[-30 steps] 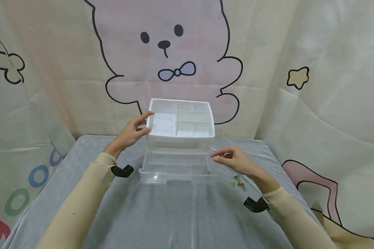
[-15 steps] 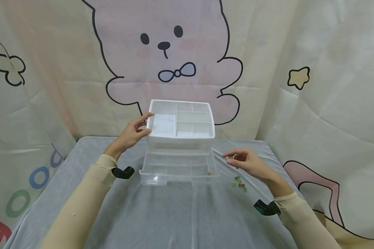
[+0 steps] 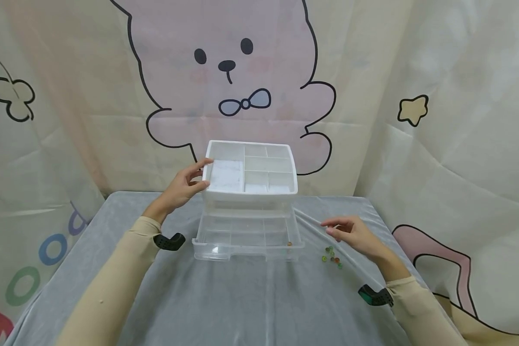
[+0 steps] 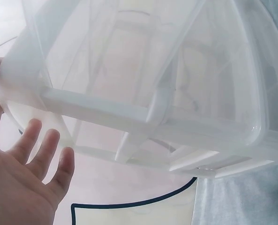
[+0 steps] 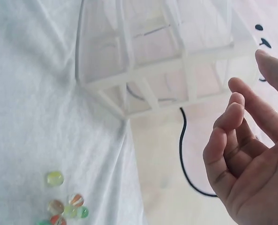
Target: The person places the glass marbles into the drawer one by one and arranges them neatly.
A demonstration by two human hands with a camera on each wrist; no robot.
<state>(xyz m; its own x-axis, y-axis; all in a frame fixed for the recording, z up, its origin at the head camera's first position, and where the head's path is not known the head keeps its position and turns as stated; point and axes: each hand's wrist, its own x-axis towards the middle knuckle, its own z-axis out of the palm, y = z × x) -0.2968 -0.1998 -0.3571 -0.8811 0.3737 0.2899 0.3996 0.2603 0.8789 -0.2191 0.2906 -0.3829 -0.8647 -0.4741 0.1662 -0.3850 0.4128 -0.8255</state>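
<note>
The clear drawer point(image 3: 212, 251) (jutting forward) holds an orange marble point(image 3: 290, 243) at right.

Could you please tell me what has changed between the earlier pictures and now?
The right hand has moved to the right, away from the organizer and its clear drawer. Nothing has visibly been taken hold of or let go. The left hand stays on the organizer's left edge; the orange marble in the drawer and the loose marbles stay put.

2 hands point(image 3: 179, 188), 1 drwr box point(image 3: 251, 196), approx. 8 marbles point(image 5: 55, 178)
</note>
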